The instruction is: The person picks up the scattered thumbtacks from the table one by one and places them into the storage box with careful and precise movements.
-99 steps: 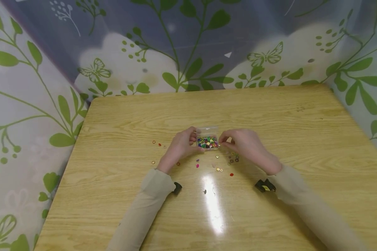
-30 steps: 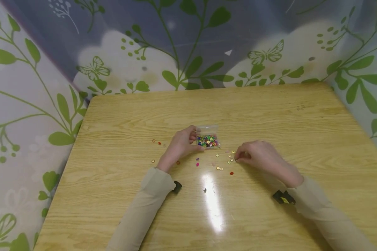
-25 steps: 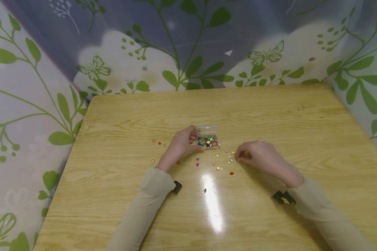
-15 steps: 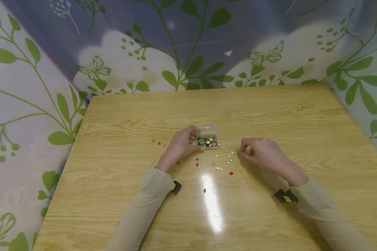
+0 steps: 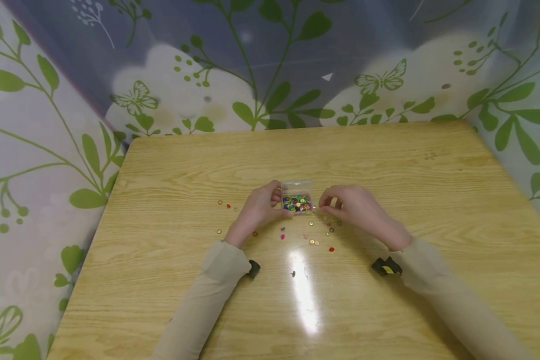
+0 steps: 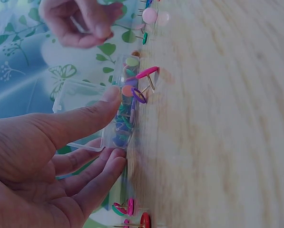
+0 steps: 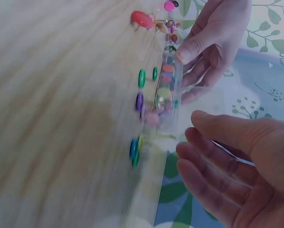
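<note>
My left hand [image 5: 260,206] steadies a small clear plastic box [image 5: 297,187] on the table, thumb on its front and fingers behind its left side. The hinged lid stands open, and multicoloured thumbtacks [image 6: 128,90] fill the tray. Just beyond the box's right side is my right hand [image 5: 353,206], fingers loosely bent. In the right wrist view, the tips of its thumb [image 7: 203,119] and index finger are a little apart, with no tack visible between them. Loose thumbtacks lie below that hand and in front of the box, among them a red one [image 7: 142,19] and a pink one [image 6: 148,72].
More thumbtacks are scattered left of the box, including a red one [image 5: 228,206]. A single dark tack [image 5: 293,274] lies nearer the front, beside a bright reflection on the wooden table [image 5: 184,310]. Leaf-patterned fabric [image 5: 270,65] stands behind the table.
My right hand picked at the loose tacks on the right, then moved up and left to the box's side. One tack there has gone from its spot. My left hand and the box stay in place.
</note>
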`<state>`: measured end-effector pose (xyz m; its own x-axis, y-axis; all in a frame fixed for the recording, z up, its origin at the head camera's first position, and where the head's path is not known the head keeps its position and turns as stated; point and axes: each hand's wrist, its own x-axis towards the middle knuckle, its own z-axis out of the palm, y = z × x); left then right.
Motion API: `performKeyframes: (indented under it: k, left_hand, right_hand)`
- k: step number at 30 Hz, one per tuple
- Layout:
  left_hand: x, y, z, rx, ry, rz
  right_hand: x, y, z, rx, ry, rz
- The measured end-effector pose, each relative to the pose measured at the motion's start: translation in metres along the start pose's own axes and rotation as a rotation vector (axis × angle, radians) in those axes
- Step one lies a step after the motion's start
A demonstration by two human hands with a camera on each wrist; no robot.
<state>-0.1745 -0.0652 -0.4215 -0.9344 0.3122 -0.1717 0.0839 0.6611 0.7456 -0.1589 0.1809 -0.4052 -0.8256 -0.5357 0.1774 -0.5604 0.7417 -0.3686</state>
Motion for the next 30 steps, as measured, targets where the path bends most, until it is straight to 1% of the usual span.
performKeyframes:
  k: [3, 6, 12, 23, 30]
  left_hand:
    - [0.000, 0.000, 0.001, 0.003, 0.000, 0.005]
    - [0.000, -0.001, 0.001, 0.008, -0.001, 0.011]
    - [0.001, -0.001, 0.001, 0.012, -0.003, 0.019]
    - [0.000, -0.001, -0.001, 0.008, 0.003, 0.020]
    - [0.001, -0.001, 0.000, 0.007, -0.004, 0.011]
  right_hand:
    - [0.009, -0.005, 0.003, 0.011, 0.010, -0.025]
    - [0.015, -0.010, 0.006, 0.008, 0.009, -0.025]
    - [0.021, -0.013, 0.009, 0.014, 0.011, -0.025]
    - [0.020, -0.010, 0.011, 0.043, -0.002, -0.005]
    - [0.009, -0.003, 0.002, 0.014, -0.013, 0.034]
